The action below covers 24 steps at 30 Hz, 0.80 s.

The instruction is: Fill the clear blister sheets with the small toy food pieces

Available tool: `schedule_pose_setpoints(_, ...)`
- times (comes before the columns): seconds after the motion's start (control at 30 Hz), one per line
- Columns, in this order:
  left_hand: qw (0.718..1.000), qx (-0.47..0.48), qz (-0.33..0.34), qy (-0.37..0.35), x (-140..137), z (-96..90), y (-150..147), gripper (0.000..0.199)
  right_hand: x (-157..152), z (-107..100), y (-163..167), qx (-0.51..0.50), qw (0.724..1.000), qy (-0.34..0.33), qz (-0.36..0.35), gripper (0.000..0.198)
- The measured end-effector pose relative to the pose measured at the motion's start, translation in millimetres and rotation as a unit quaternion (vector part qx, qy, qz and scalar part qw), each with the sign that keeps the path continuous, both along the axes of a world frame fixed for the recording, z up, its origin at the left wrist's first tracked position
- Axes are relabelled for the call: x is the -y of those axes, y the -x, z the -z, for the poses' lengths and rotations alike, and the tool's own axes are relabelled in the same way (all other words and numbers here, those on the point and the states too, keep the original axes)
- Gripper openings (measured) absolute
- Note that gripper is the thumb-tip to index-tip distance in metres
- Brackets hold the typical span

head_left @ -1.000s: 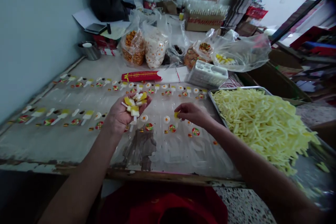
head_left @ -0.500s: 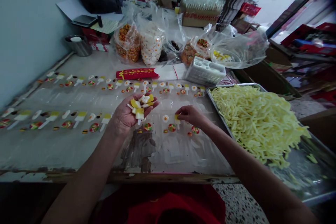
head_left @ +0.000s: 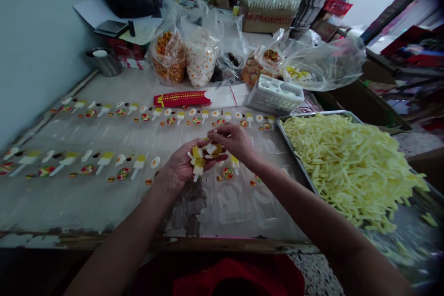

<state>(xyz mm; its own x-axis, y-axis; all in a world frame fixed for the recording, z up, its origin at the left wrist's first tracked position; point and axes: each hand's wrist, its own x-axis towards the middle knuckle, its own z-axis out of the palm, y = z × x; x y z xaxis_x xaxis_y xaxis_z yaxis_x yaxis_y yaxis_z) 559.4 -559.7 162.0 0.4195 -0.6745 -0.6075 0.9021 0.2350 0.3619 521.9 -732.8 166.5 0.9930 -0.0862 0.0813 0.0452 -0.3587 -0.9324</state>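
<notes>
My left hand point(head_left: 180, 164) is cupped palm up over the table, holding a small pile of yellow-and-white miniature popsicles point(head_left: 198, 163). Right above that palm, my right hand point(head_left: 236, 142) has its thumb and fingers pinched together at the pile's far edge; what sits between the fingertips is too small to make out. Just below the right hand, one miniature popsicle point(head_left: 235, 164) lies on clear plastic beside a miniature pizza point(head_left: 227, 174) and a tiny burger point(head_left: 218, 178). On the left, similar sets include a popsicle point(head_left: 138, 166) and a fried-egg piece point(head_left: 155, 162).
A metal tray point(head_left: 298, 166) heaped with pale yellow fry-like strips point(head_left: 350, 166) stands at right. Behind are clear bags of small pieces point(head_left: 201, 60), a white perforated block point(head_left: 275, 95) and a red patterned strip point(head_left: 182, 98). A metal cup point(head_left: 107, 62) stands far left.
My right hand has left the popsicle on the plastic and moved left to the pile in my left palm. My left hand has shifted right and nearer to me.
</notes>
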Motion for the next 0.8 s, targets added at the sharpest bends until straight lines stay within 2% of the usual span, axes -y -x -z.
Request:
schedule_pose_setpoints(0.2, 0.999, 0.014, 0.026, 0.027, -26, 3.3, -4, 0.05, -11, 14, -19, -0.014, 0.988, -0.151, -0.001, 0.035)
schedule_pose_setpoints(0.4, 0.996, 0.049, 0.049, 0.059, -43, 6.4, -6, 0.051, -6, 8, -22, -0.041, 0.956, -0.29, -0.001, 0.024)
schedule_pose_setpoints(0.43, 0.995, 0.053, 0.056, 0.058, -43, 6.4, -6, 0.05, -5, 6, -22, -0.05, 0.955, -0.293, -0.001, 0.022)
schedule_pose_setpoints(0.5, 0.994, 0.059, 0.073, 0.047, -42, 7.1, -4, 0.048, -5, 3, -23, -0.085, 0.963, -0.254, -0.018, 0.018)
schedule_pose_setpoints(0.57, 0.994, 0.06, 0.084, 0.038, -41, 9.4, -2, 0.047, -8, 3, -25, -0.141, 0.968, -0.186, -0.086, 0.016)
schedule_pose_setpoints(0.63, 0.994, 0.054, 0.089, 0.032, -42, 13.1, 1, 0.046, -11, 3, -28, -0.186, 0.956, -0.14, -0.177, 0.025)
schedule_pose_setpoints(0.7, 0.994, 0.045, 0.092, 0.03, -45, 16.8, 2, 0.044, -14, 5, -30, -0.19, 0.947, -0.123, -0.227, 0.033)
schedule_pose_setpoints(0.8, 0.995, 0.03, 0.092, 0.031, -50, 19.1, 3, 0.036, -13, 6, -33, -0.194, 0.944, -0.12, -0.238, 0.037)
